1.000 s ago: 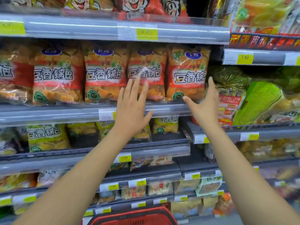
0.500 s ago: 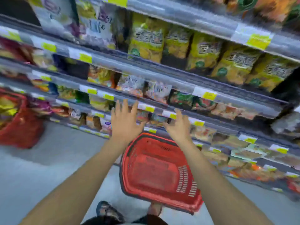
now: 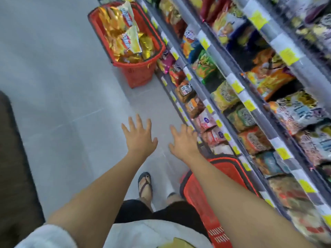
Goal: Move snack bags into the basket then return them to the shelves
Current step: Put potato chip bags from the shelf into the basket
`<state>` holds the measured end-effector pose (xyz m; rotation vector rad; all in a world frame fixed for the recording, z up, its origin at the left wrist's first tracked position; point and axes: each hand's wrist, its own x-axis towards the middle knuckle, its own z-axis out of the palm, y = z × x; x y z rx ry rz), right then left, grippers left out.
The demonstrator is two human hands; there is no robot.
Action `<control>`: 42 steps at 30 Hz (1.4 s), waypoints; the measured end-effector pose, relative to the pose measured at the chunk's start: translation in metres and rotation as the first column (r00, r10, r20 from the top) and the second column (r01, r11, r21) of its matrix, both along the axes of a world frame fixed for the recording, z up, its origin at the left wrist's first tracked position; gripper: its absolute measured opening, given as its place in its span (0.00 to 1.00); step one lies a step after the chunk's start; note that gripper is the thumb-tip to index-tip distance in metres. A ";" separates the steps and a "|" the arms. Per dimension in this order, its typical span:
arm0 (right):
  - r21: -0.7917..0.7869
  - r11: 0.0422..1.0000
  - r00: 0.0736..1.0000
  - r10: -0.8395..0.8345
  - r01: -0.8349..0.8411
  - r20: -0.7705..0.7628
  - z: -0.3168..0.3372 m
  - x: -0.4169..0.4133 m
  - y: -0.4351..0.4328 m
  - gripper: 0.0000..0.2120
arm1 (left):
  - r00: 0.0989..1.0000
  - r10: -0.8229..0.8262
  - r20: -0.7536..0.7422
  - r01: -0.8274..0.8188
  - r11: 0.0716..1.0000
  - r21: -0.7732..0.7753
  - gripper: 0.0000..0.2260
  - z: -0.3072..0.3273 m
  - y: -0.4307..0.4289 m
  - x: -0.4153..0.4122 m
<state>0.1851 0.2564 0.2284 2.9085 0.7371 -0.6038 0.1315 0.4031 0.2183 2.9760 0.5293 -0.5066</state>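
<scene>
A red basket (image 3: 198, 192) stands on the floor at my feet, mostly hidden under my right forearm; what lies inside it is hidden. Further along the aisle a second red basket (image 3: 138, 76) is filled with gold and white snack bags (image 3: 123, 33). My left hand (image 3: 139, 138) and my right hand (image 3: 182, 142) hover over the floor with fingers spread, holding nothing. Shelves (image 3: 238, 93) packed with snack bags run along the right side.
Grey tiled floor (image 3: 59, 86) stretches to the left of the shelves. A dark shape (image 3: 16, 167) edges the far left. My sandalled foot (image 3: 145, 185) stands between the arms. Yellow price tags line the shelf rails.
The view has swung from the upper shelves down and to the left along the aisle. Both hands came away from the shelf bags and now hover empty over the floor.
</scene>
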 end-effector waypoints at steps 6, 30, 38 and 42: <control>0.013 0.966 0.959 0.256 -0.257 -0.119 -0.023 0.011 0.059 0.31 | 0.995 0.091 -0.046 -0.093 0.995 -0.047 0.33 -0.026 0.038 -0.029; -0.027 0.936 0.902 0.330 -0.351 -0.277 -0.059 0.150 0.294 0.32 | 0.873 0.454 -0.178 -0.477 0.871 -0.118 0.33 -0.063 0.227 0.078; 0.000 0.956 0.920 0.282 -0.293 -0.274 -0.063 0.207 0.376 0.30 | 0.881 0.418 -0.222 -0.448 0.888 -0.107 0.33 -0.062 0.315 0.133; -0.034 0.961 0.921 0.253 -0.275 -0.297 -0.066 0.256 0.407 0.29 | 0.881 0.423 -0.210 -0.452 0.885 -0.114 0.32 -0.061 0.355 0.183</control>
